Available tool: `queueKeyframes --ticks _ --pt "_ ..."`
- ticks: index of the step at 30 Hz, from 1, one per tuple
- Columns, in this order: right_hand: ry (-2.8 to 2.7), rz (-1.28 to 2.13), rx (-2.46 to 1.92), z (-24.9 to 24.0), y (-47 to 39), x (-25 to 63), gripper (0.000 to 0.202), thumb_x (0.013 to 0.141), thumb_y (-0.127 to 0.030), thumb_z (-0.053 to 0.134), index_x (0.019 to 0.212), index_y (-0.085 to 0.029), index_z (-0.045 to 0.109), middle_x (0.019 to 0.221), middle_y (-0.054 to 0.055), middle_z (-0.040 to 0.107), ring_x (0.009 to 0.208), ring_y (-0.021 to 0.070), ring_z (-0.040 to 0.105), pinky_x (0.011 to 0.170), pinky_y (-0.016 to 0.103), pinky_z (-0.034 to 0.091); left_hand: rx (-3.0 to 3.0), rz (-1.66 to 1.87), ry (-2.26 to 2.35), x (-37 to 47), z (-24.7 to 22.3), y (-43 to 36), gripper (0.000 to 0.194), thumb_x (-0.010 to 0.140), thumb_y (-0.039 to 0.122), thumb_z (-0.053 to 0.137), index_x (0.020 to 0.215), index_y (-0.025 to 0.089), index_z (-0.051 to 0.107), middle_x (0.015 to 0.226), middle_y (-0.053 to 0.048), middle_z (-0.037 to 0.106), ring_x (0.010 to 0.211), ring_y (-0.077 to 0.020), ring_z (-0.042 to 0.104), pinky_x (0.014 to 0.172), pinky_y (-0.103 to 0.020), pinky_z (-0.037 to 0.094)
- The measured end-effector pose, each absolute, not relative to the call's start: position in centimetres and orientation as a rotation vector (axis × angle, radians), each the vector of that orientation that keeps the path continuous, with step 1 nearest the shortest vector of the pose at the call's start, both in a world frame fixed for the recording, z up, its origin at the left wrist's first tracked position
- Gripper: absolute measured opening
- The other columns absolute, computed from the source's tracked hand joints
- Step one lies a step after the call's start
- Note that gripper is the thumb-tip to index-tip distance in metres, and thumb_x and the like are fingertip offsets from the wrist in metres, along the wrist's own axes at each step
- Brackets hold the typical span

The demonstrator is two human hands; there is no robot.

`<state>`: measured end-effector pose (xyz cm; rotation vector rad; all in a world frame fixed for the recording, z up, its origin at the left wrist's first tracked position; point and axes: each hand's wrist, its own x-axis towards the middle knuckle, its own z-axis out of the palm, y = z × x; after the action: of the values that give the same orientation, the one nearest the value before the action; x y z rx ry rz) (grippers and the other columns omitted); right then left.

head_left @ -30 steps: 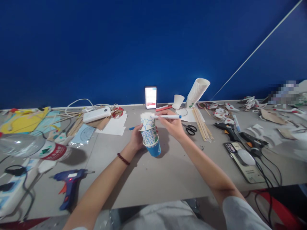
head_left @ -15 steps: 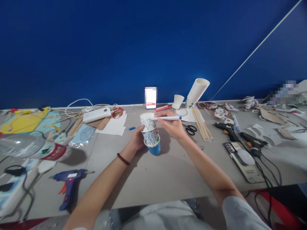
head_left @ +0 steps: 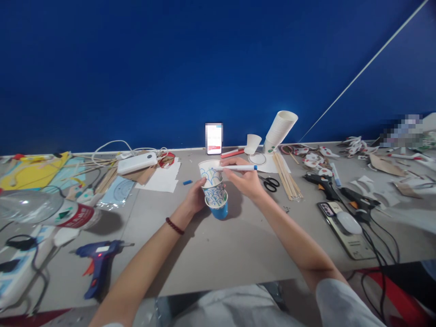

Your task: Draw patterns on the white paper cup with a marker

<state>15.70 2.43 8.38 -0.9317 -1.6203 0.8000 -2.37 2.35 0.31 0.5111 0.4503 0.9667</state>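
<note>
My left hand (head_left: 196, 196) is wrapped round the side of a stack of paper cups (head_left: 215, 195). The upper cups are white with blue scallop lines drawn on them; the lowest cup (head_left: 219, 212) is solid blue. Between the fingers of my right hand (head_left: 245, 178) is a white marker (head_left: 240, 168) with a blue end, lying nearly level. Its tip meets the top cup (head_left: 208, 169) near the rim, where blue arcs show. A small blue marker cap (head_left: 187, 182) lies on the table left of the cups.
A phone (head_left: 214, 138) stands against the blue wall. Behind my right hand are a tall stack of white cups (head_left: 281, 129), scissors (head_left: 270, 183) and wooden sticks (head_left: 286, 177). A blue glue gun (head_left: 98, 263) and a plastic bottle (head_left: 51, 211) lie at left; more glue guns (head_left: 359, 202) at right.
Both hands keep their hold on the cups and the marker. The marker and the cups have shifted only very slightly; fresh marks are too small to make out.
</note>
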Motion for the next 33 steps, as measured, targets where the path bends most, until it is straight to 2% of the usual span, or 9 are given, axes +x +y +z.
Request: queueKeyframes --ticks 8,21,33 --pt "-1.619 0.778 -0.935 8.33 2.50 15.69 0.008 0.087 -0.026 0.062 0.092 -0.025 0.069 0.098 0.004 0.072 0.097 0.0214 0.067 0.086 0.040 0.056 0.558 0.975 0.460 -2.36 0.26 2.40 0.044 0.075 0.042 0.073 0.107 0.013 0.071 0.097 -0.014 0.078 0.089 -0.0319 0.074 0.086 -0.045 0.055" --pt "-1.549 0.817 -0.912 8.29 2.68 15.70 0.009 0.085 -0.023 0.062 0.092 -0.023 0.067 0.096 0.003 0.071 0.091 0.0181 0.069 0.083 0.035 0.059 0.521 0.952 0.474 -2.49 0.15 2.41 0.043 0.076 0.042 0.070 0.107 0.011 0.070 0.100 -0.014 0.077 0.092 -0.0316 0.074 0.089 -0.045 0.054" --pt "-1.526 0.812 -0.883 8.14 2.83 15.77 0.008 0.084 -0.020 0.061 0.089 -0.023 0.067 0.094 0.004 0.072 0.093 0.0194 0.070 0.083 0.037 0.059 0.513 0.960 0.456 -2.49 0.28 2.34 0.044 0.076 0.040 0.070 0.108 0.011 0.070 0.100 -0.014 0.077 0.093 -0.0311 0.074 0.088 -0.044 0.055"
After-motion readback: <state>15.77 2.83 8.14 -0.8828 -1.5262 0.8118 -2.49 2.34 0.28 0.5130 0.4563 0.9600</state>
